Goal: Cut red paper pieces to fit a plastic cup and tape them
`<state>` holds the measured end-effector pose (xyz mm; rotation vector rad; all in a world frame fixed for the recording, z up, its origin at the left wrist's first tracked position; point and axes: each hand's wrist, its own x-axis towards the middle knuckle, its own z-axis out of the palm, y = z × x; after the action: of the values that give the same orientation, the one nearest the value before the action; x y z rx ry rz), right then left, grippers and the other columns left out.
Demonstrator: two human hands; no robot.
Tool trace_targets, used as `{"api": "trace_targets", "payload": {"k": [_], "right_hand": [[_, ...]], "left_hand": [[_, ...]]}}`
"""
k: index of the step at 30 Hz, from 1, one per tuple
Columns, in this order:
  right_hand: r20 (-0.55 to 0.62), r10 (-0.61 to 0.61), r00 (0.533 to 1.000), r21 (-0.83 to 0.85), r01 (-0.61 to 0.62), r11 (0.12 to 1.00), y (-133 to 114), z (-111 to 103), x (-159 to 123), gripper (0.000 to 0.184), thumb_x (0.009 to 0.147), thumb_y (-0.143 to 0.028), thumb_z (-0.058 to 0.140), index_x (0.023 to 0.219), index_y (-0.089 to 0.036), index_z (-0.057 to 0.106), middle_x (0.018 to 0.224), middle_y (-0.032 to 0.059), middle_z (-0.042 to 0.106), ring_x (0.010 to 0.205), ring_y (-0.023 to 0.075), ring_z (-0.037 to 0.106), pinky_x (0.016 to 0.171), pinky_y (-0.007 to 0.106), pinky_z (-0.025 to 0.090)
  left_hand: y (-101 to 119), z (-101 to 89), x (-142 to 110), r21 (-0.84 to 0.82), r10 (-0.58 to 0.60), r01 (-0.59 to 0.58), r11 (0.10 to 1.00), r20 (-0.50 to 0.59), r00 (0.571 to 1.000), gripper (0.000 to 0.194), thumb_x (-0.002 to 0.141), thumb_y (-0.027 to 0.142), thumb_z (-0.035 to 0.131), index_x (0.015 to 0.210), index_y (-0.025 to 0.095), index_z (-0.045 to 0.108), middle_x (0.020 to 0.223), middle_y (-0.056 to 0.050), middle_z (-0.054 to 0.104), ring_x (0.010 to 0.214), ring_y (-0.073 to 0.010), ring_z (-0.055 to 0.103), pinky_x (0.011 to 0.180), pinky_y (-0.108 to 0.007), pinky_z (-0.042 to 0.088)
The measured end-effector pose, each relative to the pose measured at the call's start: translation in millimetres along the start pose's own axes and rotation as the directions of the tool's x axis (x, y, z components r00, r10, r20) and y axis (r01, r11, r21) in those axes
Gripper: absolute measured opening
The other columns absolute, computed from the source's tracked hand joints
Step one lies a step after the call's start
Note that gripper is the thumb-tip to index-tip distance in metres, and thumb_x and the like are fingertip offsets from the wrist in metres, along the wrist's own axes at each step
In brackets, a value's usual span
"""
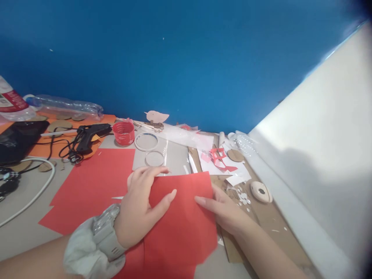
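Note:
A sheet of red paper (181, 221) lies between my two hands, its top edge slightly raised. My left hand (145, 201) is at its left side, thumb on the front face and fingers bent along the upper left corner. At the right edge, my right hand (225, 207) grips the sheet, thumb in front and the other fingers hidden behind. More red paper (95, 182) is spread on the table to the left, partly under my left forearm. A small white pointed scrap (117, 198) rests on it beside my left hand.
Left: a black glue gun (90, 137) with its cord, a plastic bottle (66, 106), a white cable (43, 190). Behind: a red cup-like ring (123, 133), white rings (146, 142), a pink paper bird (157, 116). Right: cardboard (267, 221), paper scraps, a white rounded object (260, 192). A blue wall (186, 66) stands behind.

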<state>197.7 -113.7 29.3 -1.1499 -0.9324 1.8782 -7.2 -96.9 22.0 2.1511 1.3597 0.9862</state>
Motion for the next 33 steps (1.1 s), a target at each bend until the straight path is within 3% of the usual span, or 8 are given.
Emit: {"api": "trace_targets", "payload": {"k": [3, 6, 10, 13, 18, 22, 27, 33], "right_hand": [[-0.049, 0.008, 0.999, -0.068, -0.011, 0.998, -2, 3, -1, 0.040, 0.074, -0.036, 0.067, 0.110, -0.023, 0.055, 0.104, 0.0074, 0.067, 0.090, 0.0236, 0.066, 0.082, 0.042, 0.050], [-0.099, 0.009, 0.995, -0.260, -0.034, 0.965, -2, 7, -4, 0.038, 0.077, -0.038, 0.065, 0.110, -0.022, 0.055, 0.105, 0.0075, 0.067, 0.096, 0.0256, 0.064, 0.082, 0.043, 0.051], [0.003, -0.083, 0.997, -0.496, 0.074, 0.865, 1, 9, -4, 0.029, 0.083, -0.034, 0.057, 0.110, -0.023, 0.056, 0.109, 0.0048, 0.064, 0.097, 0.0222, 0.062, 0.081, 0.036, 0.051], [0.058, -0.157, 0.986, -0.587, 0.160, 0.793, 4, 10, -3, 0.026, 0.085, -0.030, 0.054, 0.111, -0.026, 0.056, 0.106, 0.0022, 0.064, 0.095, 0.0194, 0.062, 0.077, 0.031, 0.051], [0.092, -0.171, 0.981, -0.651, 0.190, 0.735, 4, 11, -2, 0.028, 0.085, -0.033, 0.054, 0.112, -0.027, 0.054, 0.105, 0.0008, 0.063, 0.096, 0.0194, 0.061, 0.075, 0.029, 0.049], [0.032, -0.158, 0.987, -0.668, 0.139, 0.731, 2, 11, -1, 0.022, 0.086, -0.040, 0.051, 0.103, -0.026, 0.054, 0.097, -0.0009, 0.063, 0.089, 0.0176, 0.060, 0.072, 0.028, 0.048], [-0.020, -0.284, 0.959, -0.731, 0.180, 0.658, 5, 12, 3, 0.014, 0.087, -0.038, 0.050, 0.092, -0.025, 0.054, 0.090, -0.0022, 0.060, 0.088, 0.0151, 0.057, 0.078, 0.027, 0.042], [-0.007, -0.383, 0.924, -0.748, 0.249, 0.615, 11, 10, 7, 0.012, 0.087, -0.034, 0.051, 0.089, -0.024, 0.056, 0.086, -0.0008, 0.062, 0.083, 0.0158, 0.058, 0.076, 0.028, 0.043]], "left_hand": [[-1, 2.3, 0, 0.008, -0.064, 0.064, 0.998, -0.034, 0.997, 0.040, 0.082, 0.034, 0.055, 0.117, 0.023, 0.039, 0.102, -0.005, 0.053, 0.097, -0.0222, 0.048, 0.088, -0.044, 0.036], [-1, 3.4, 0, 0.052, -0.026, 0.028, 0.998, -0.031, 0.999, 0.042, 0.080, 0.032, 0.056, 0.117, 0.022, 0.039, 0.103, -0.005, 0.054, 0.097, -0.0226, 0.048, 0.088, -0.043, 0.035], [2, 1.7, -1, 0.120, 0.067, -0.076, 0.990, 0.071, 0.995, 0.037, 0.082, 0.030, 0.053, 0.117, 0.023, 0.043, 0.115, -0.006, 0.056, 0.108, -0.0264, 0.044, 0.092, -0.045, 0.028], [3, 0.4, 0, 0.090, 0.054, -0.066, 0.994, 0.130, 0.990, 0.031, 0.084, 0.034, 0.051, 0.112, 0.023, 0.049, 0.110, -0.005, 0.060, 0.104, -0.0256, 0.047, 0.089, -0.044, 0.029], [-2, 2.8, 4, 0.055, 0.039, -0.050, 0.997, 0.190, 0.981, 0.031, 0.079, 0.050, 0.054, 0.095, 0.024, 0.060, 0.097, -0.003, 0.065, 0.093, -0.0245, 0.051, 0.086, -0.044, 0.031], [-4, 4.5, 6, 0.032, 0.075, -0.086, 0.996, 0.251, 0.965, 0.021, 0.087, 0.037, 0.046, 0.088, 0.022, 0.061, 0.092, -0.003, 0.066, 0.090, -0.0227, 0.053, 0.084, -0.041, 0.034], [-2, 3.2, 6, -0.047, 0.123, -0.114, 0.992, 0.336, 0.934, 0.019, 0.088, 0.028, 0.045, 0.090, 0.023, 0.062, 0.088, -0.002, 0.065, 0.089, -0.0212, 0.053, 0.082, -0.039, 0.037], [-4, 3.7, 6, -0.208, 0.101, -0.028, 0.978, 0.349, 0.932, 0.021, 0.089, 0.025, 0.042, 0.093, 0.023, 0.063, 0.087, -0.002, 0.063, 0.089, -0.0187, 0.053, 0.080, -0.032, 0.042]]}}
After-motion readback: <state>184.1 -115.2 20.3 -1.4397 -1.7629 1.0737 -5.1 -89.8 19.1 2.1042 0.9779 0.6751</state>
